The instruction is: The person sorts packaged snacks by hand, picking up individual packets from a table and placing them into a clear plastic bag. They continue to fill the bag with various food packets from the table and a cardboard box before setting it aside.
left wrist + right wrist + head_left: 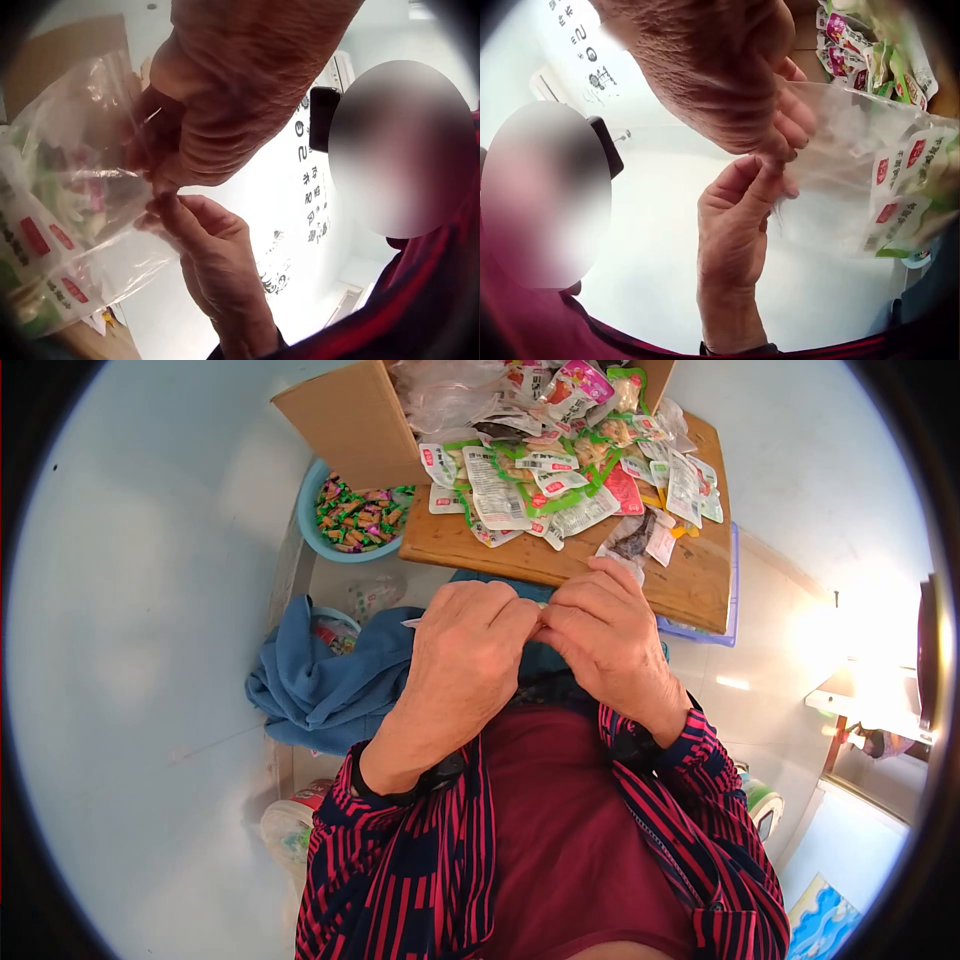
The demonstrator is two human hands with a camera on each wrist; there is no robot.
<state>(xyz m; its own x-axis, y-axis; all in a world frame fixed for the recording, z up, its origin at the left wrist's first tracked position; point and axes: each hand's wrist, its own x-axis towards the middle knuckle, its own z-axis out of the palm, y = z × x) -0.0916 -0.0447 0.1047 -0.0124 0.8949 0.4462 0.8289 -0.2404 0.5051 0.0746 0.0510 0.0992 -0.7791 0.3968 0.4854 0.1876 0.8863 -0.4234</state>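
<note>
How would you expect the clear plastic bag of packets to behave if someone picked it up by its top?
The bag would probably be floppy, as its thin film is creased. It may feel slippery, given its glossy shine. The packets inside lie at different angles, so they would likely shift.

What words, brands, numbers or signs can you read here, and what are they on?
No text is clear enough to quote.
White packets in the clear bag: red labels, too blurred to read.
Loose packets on the wooden tabletop: print too small.
Dark lettering on the pale background: sideways and too blurred.
</note>
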